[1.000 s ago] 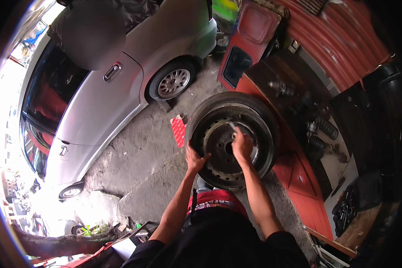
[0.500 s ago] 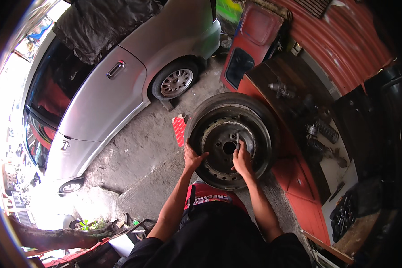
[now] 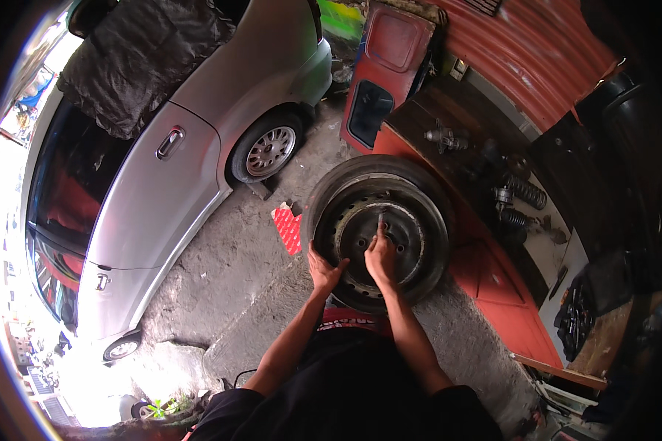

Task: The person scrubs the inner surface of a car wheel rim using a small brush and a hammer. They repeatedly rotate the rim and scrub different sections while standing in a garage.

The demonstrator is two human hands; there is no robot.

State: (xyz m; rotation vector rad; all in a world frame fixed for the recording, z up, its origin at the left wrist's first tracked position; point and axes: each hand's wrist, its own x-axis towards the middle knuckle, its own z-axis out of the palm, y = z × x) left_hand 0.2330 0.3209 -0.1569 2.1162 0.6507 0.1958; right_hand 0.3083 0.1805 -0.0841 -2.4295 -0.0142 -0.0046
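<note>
In front of me leans or stands a black tyre (image 3: 428,192) on a dark steel wheel rim (image 3: 413,229), with round holes and a worn, pale ring. My left hand (image 3: 325,272) lies on its lower left side, fingers stretched along the tyre and thumb spread over the rim. Over the hub area, my right hand (image 3: 380,259) is closed on a slim metal tool (image 3: 381,219); its tip points away from me at the rim face. The hand hides the tool's grip and the centre hole, so its exact kind cannot be told.
A silver car (image 3: 151,173) stands on the left, a red cardboard piece (image 3: 287,228) on the concrete floor beside the tyre. To the right, a red-sided bench (image 3: 496,301) carries coil-spring shock absorbers (image 3: 526,192). A red vehicle door (image 3: 381,88) leans behind.
My right hand and the tool have shifted left across the rim, now covering the centre hole. My left hand stays on the tyre's lower left side. The surroundings have slid left in view.
</note>
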